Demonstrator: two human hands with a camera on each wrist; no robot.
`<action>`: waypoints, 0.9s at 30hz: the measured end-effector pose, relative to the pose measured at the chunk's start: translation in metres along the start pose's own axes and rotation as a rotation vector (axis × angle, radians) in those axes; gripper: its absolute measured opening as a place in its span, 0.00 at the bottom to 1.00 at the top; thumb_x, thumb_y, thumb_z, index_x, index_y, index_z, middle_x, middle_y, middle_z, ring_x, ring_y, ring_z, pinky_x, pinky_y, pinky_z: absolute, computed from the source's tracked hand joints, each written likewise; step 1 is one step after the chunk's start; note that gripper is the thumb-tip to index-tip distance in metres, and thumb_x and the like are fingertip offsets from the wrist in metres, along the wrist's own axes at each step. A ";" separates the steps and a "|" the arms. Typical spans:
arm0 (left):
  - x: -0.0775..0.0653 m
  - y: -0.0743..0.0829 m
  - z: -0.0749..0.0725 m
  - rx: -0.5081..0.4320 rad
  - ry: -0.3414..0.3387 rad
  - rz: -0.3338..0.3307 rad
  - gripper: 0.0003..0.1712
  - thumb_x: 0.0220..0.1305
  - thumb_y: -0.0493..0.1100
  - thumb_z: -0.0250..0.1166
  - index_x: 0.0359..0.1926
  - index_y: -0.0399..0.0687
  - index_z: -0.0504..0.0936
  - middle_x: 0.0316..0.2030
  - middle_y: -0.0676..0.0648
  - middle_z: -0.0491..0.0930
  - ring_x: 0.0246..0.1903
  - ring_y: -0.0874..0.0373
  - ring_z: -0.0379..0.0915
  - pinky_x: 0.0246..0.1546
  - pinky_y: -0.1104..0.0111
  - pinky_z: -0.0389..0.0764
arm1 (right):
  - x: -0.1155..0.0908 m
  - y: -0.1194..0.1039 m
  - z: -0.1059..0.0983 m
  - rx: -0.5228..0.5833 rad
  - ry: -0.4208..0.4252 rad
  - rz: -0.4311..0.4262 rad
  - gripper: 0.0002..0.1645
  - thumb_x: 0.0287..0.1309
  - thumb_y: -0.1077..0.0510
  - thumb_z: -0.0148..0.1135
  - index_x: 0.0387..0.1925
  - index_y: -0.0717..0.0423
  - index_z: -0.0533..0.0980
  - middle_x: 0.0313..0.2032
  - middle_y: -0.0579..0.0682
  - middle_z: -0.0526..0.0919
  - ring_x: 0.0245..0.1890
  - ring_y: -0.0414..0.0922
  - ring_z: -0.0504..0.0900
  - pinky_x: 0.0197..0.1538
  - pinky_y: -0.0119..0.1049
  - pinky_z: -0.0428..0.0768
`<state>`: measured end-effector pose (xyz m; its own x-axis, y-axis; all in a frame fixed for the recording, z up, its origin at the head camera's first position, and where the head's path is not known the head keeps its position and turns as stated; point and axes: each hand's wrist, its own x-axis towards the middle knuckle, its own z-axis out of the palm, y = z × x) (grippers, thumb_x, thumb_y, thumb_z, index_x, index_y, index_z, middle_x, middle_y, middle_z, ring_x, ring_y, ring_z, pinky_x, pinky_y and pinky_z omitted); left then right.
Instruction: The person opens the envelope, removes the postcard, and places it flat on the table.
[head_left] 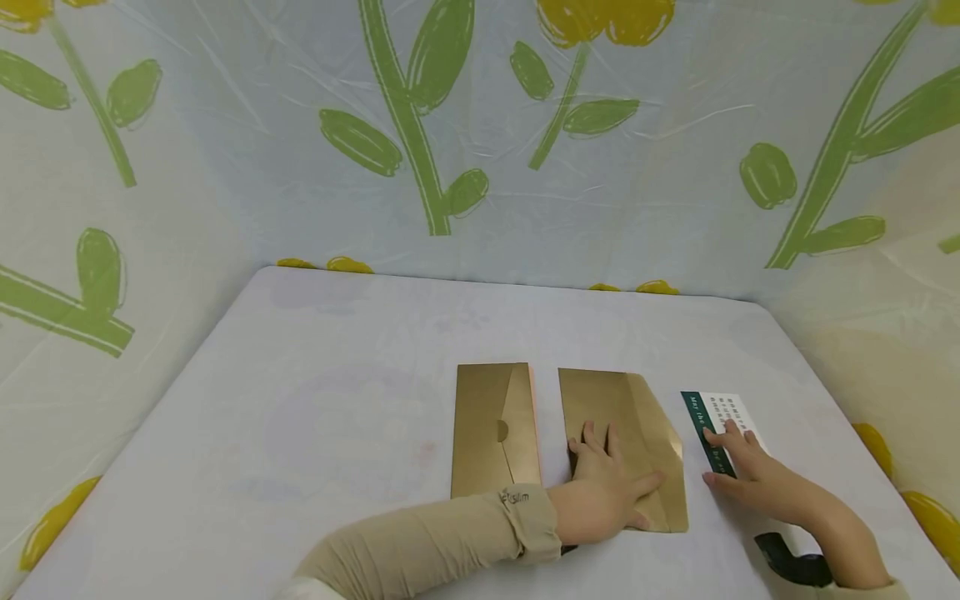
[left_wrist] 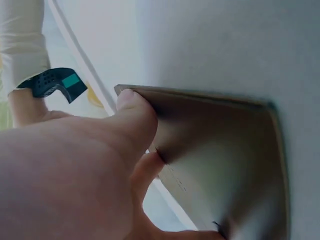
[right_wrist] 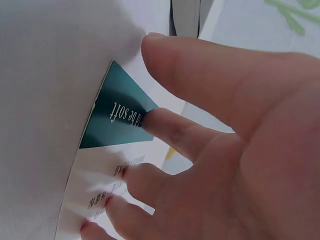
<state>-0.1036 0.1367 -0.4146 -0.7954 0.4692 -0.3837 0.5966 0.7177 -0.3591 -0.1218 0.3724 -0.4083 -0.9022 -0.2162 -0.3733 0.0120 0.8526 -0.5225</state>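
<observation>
My left hand (head_left: 603,483) lies spread over a gold paper envelope (head_left: 600,400), whose pointed flap is unfolded to the right. In the left wrist view the thumb (left_wrist: 132,107) presses near the envelope's edge, and the other fingers are partly hidden. To the right, my right hand (head_left: 765,479) has its fingertips down on a white and green printed card (head_left: 705,417). The right wrist view shows the fingers spread across the card (right_wrist: 105,125), with the thumb off its edge. White lettering runs along the green band.
Left of the unfolded envelope lies another gold envelope (head_left: 487,417), its flap folded over and a thin orange line along its right edge. My left sleeve (head_left: 420,542) overlaps its lower end. The pale table (head_left: 315,400) meets flower-printed cloth walls (head_left: 285,125) at the back and sides.
</observation>
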 end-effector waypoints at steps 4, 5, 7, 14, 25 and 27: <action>-0.003 -0.003 0.004 -0.046 0.033 0.024 0.38 0.60 0.80 0.36 0.70 0.99 0.36 0.77 0.49 0.47 0.72 0.42 0.51 0.58 0.56 0.72 | -0.001 0.003 0.002 0.007 0.042 -0.040 0.47 0.62 0.51 0.65 0.70 0.74 0.56 0.69 0.83 0.33 0.68 0.78 0.27 0.59 0.78 0.37; -0.006 -0.004 0.005 -0.055 0.048 0.042 0.37 0.62 0.79 0.38 0.71 0.97 0.38 0.77 0.49 0.47 0.72 0.42 0.52 0.58 0.56 0.72 | -0.002 0.003 0.002 -0.004 0.055 -0.049 0.46 0.62 0.51 0.66 0.69 0.74 0.56 0.69 0.83 0.35 0.68 0.79 0.29 0.59 0.78 0.39; -0.013 -0.008 0.008 -0.052 0.076 0.087 0.36 0.66 0.75 0.41 0.73 0.93 0.42 0.76 0.48 0.49 0.71 0.42 0.54 0.58 0.57 0.72 | -0.004 0.003 0.004 -0.037 0.077 -0.056 0.46 0.62 0.50 0.65 0.69 0.72 0.57 0.69 0.82 0.38 0.68 0.79 0.33 0.58 0.79 0.42; -0.044 -0.021 0.017 -0.026 0.104 0.218 0.30 0.74 0.67 0.41 0.74 0.83 0.51 0.74 0.46 0.54 0.69 0.42 0.57 0.56 0.60 0.75 | -0.016 -0.006 0.016 -0.159 0.127 -0.087 0.45 0.65 0.47 0.63 0.71 0.69 0.57 0.69 0.81 0.44 0.67 0.80 0.43 0.57 0.79 0.51; -0.044 -0.014 0.020 0.008 0.049 0.182 0.39 0.66 0.76 0.40 0.75 0.85 0.41 0.76 0.46 0.49 0.72 0.42 0.51 0.67 0.58 0.62 | -0.016 -0.008 0.015 -0.153 0.062 -0.021 0.48 0.64 0.44 0.63 0.71 0.72 0.57 0.69 0.82 0.42 0.67 0.81 0.39 0.58 0.79 0.48; -0.041 -0.012 0.019 0.000 0.049 0.176 0.40 0.64 0.77 0.40 0.75 0.86 0.40 0.76 0.47 0.48 0.72 0.42 0.51 0.68 0.57 0.59 | -0.016 -0.005 0.012 -0.144 0.056 -0.016 0.47 0.65 0.45 0.62 0.71 0.73 0.57 0.69 0.83 0.42 0.67 0.81 0.39 0.57 0.79 0.49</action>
<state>-0.0758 0.0991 -0.4108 -0.6829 0.6123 -0.3985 0.7271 0.6223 -0.2898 -0.1025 0.3658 -0.4089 -0.9245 -0.2068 -0.3201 -0.0612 0.9096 -0.4109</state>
